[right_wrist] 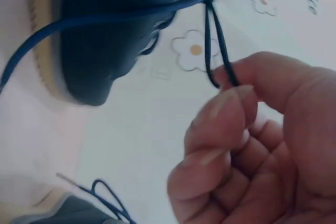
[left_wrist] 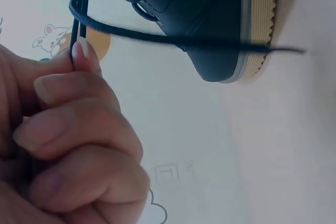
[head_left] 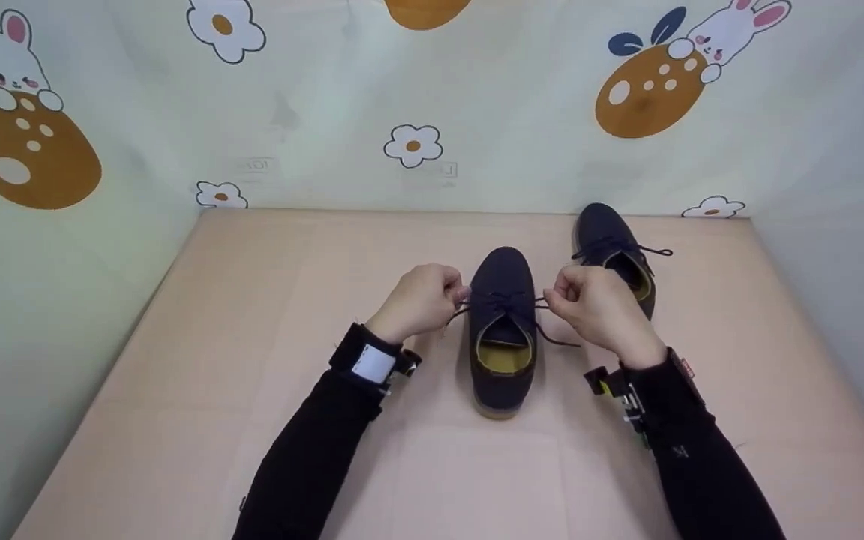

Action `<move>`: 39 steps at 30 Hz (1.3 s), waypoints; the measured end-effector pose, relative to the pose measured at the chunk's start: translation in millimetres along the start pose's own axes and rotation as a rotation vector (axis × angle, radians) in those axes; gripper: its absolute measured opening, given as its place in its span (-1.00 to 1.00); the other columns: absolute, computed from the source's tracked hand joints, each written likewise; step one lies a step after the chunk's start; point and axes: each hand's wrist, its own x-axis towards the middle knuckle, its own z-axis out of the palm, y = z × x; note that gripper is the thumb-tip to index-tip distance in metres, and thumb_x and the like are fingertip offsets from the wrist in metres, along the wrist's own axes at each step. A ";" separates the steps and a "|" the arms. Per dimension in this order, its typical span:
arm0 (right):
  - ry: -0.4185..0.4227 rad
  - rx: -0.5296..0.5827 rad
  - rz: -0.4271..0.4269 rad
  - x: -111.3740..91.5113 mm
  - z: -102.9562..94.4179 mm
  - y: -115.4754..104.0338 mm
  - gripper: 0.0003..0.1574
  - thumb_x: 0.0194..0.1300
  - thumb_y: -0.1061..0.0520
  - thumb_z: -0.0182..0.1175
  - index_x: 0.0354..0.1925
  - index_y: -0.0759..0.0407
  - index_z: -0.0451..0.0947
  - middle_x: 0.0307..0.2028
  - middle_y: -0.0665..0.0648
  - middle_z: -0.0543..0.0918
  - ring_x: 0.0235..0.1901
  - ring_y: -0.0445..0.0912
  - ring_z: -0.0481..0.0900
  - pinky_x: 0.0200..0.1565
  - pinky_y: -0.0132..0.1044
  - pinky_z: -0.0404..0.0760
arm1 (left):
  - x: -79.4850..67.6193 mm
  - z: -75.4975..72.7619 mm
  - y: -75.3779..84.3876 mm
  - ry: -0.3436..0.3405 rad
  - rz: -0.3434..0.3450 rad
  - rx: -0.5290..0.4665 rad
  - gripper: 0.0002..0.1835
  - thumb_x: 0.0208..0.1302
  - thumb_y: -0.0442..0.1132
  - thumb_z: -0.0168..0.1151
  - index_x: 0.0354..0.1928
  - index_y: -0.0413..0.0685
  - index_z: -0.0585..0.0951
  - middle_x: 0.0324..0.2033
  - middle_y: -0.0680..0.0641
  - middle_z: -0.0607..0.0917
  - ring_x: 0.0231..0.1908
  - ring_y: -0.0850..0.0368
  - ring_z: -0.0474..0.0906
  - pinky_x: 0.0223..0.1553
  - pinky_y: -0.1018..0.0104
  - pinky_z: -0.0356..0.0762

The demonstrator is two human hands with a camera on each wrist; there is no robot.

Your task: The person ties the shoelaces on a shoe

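A dark navy shoe (head_left: pixel 502 382) with a yellowish lining stands on the table, toe pointing away. Its lace is tied in a bow, and the knot sits over the tongue. On the left, my left hand (head_left: pixel 421 300) pinches one lace loop (left_wrist: pixel 74 30) between thumb and index finger. The opposite loop (right_wrist: pixel 224 51) is pinched by my right hand (head_left: pixel 601 307), out to the right of the shoe. Both loops look drawn out sideways. One loose lace end (head_left: pixel 558 342) trails on the right side; another lace end (left_wrist: pixel 173 40) crosses the shoe in the left wrist view.
A second navy shoe (head_left: pixel 603 225), its laces showing a loop, stands farther back on the right, partly behind my right hand. The pinkish table (head_left: pixel 267 465) meets a patterned cloth wall (head_left: pixel 327 97) at the back. Black cuffs with cameras circle both wrists.
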 end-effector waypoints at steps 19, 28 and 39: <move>-0.233 -0.033 0.099 1.9 0.9 6.4 -0.53 0.51 -0.08 0.06 -0.52 0.11 0.47 -0.66 -0.02 0.45 -0.63 -0.11 0.40 -0.47 -0.21 0.37 | 4.3 -1.1 -15.9 -0.144 0.081 -0.091 -0.54 0.44 0.04 0.15 -0.57 -0.09 0.57 -0.67 0.15 0.43 -0.58 0.20 0.35 -0.47 0.30 0.29; -0.183 0.055 0.049 1.4 1.9 6.4 -0.57 0.41 0.07 0.20 -0.62 0.04 0.43 -0.76 -0.11 0.41 -0.71 -0.15 0.40 -0.51 -0.28 0.36 | 3.2 -1.9 -10.1 -0.073 0.125 0.027 -0.54 0.46 -0.01 0.15 -0.64 -0.02 0.45 -0.69 0.14 0.36 -0.62 0.21 0.32 -0.49 0.32 0.27; -0.088 -0.116 0.029 -2.4 4.6 8.8 -0.60 0.04 0.30 0.13 -0.76 0.01 0.24 -0.71 -0.10 0.28 -0.62 -0.10 0.32 -0.47 -0.24 0.27 | -1.7 -7.2 -7.8 -0.052 0.136 0.164 -0.60 0.42 -0.15 0.21 -0.62 -0.12 0.61 -0.66 0.11 0.46 -0.60 0.19 0.35 -0.44 0.27 0.38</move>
